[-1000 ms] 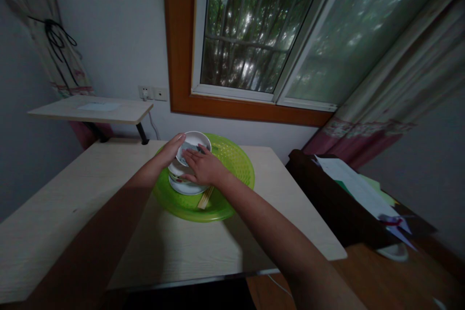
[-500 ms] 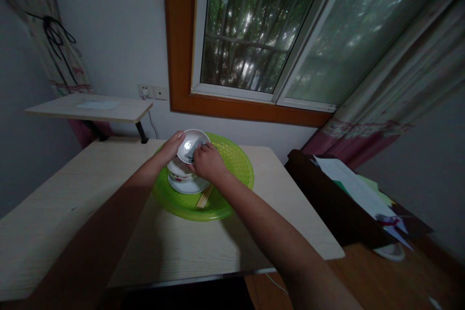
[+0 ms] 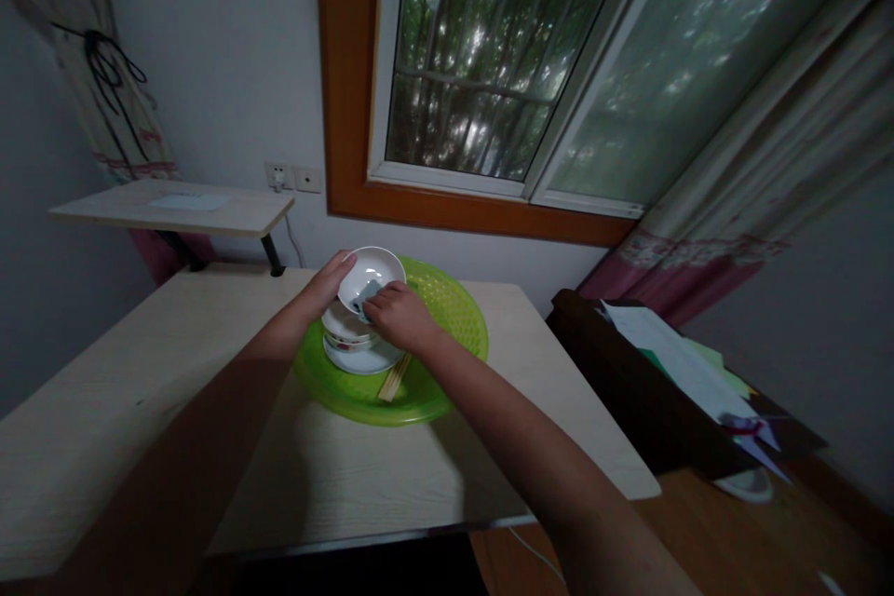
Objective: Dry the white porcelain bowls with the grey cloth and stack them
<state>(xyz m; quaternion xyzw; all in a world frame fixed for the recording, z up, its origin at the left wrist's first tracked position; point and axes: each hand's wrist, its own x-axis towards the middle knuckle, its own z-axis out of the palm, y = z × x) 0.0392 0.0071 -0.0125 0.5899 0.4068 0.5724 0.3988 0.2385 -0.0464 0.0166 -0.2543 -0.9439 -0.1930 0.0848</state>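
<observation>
My left hand point(image 3: 331, 283) grips the left rim of a white bowl point(image 3: 377, 263), which is tilted toward me. Closed around a small grey-green cloth point(image 3: 367, 292), my right hand point(image 3: 400, 317) presses it against the inside of the bowl at the lower right. Under the held bowl, more white bowls point(image 3: 342, 326) are stacked on a white plate point(image 3: 361, 359). Beside the plate lie several wooden chopsticks point(image 3: 395, 379). All of these are over or in a round green plastic basket point(image 3: 377, 412); my right hand hides part of the stack.
The basket stands on a pale wooden table point(image 3: 265, 447). At the back left is a small raised shelf point(image 3: 118, 207) with a paper on it. To the right, a dark brown piece of furniture point(image 3: 593, 363) holds papers point(image 3: 670, 349). A window point(image 3: 489, 65) is behind.
My right hand has moved slightly down inside the bowl with the cloth, and more of the cloth shows. My left hand keeps its hold on the rim.
</observation>
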